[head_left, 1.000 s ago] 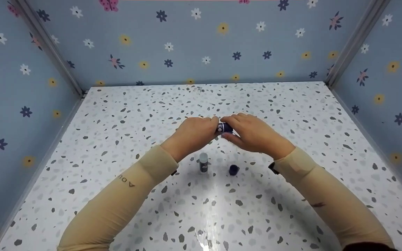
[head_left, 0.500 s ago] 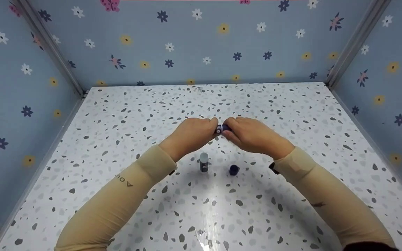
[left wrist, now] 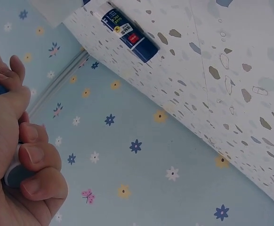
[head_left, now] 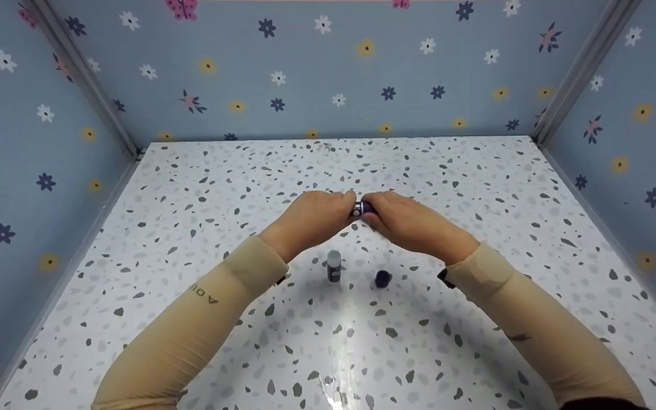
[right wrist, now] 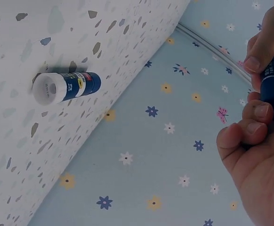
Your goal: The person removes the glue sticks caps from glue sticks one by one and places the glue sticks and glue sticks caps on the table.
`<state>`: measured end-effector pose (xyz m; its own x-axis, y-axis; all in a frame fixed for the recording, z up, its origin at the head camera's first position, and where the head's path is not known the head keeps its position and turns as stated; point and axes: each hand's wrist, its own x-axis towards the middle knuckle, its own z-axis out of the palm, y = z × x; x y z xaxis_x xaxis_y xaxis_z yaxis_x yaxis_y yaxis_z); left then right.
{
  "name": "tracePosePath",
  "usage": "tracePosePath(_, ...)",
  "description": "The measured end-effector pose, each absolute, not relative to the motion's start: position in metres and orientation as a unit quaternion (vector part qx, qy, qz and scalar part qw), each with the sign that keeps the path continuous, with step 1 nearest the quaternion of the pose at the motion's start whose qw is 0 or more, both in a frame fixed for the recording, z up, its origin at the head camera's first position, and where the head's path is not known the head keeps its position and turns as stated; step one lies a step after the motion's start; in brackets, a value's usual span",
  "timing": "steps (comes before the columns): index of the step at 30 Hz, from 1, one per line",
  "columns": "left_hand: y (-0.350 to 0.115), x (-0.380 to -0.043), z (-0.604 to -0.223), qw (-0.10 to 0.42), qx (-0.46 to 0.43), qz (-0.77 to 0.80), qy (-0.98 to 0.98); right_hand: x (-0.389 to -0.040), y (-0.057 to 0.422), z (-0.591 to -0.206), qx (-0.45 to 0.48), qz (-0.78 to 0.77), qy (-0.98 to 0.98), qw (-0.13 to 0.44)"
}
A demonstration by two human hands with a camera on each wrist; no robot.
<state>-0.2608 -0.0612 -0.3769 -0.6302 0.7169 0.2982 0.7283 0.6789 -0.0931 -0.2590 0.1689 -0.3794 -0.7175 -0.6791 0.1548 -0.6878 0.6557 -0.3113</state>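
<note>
Both hands hold one dark blue glue stick (head_left: 357,209) level between them above the table. My left hand (head_left: 318,215) wraps its body; in the left wrist view curled fingers (left wrist: 45,160) lie around its pale-rimmed end (left wrist: 18,176). With thumb and fingers, my right hand (head_left: 405,219) grips the blue end (right wrist: 270,92), and its palm hides much of that end. Below the hands, another glue stick (head_left: 334,266) stands on the table, its whitish end up and its printed label (right wrist: 79,84) showing. To its right sits a short dark blue cylinder (head_left: 382,279).
The white speckled table (head_left: 237,171) ends at blue flowered panels (head_left: 305,62) at the back and on both sides. Grey metal strips (head_left: 584,68) run along the panel corners. Light glares off the tabletop near the front.
My right hand's thumb and fingers have closed further around the glue stick's end, so less of it shows. My left hand stays nearly in place, and the things on the table have not moved.
</note>
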Motion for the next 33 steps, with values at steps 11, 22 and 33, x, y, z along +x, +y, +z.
tracePosePath(11,-0.064,-0.262,-0.373,0.108,-0.394,-0.055,-0.911,-0.259,0.171,-0.38,0.399,0.184,-0.898,0.026)
tracePosePath(22,-0.068,-0.265,-0.367,0.038,-0.384,-0.072,-0.92,-0.256,0.17,-0.379,0.404,0.179,-0.896,0.028)
tracePosePath(33,-0.071,-0.268,-0.361,-0.019,-0.389,-0.097,-0.916,-0.255,0.171,-0.379,0.411,0.165,-0.896,0.034)
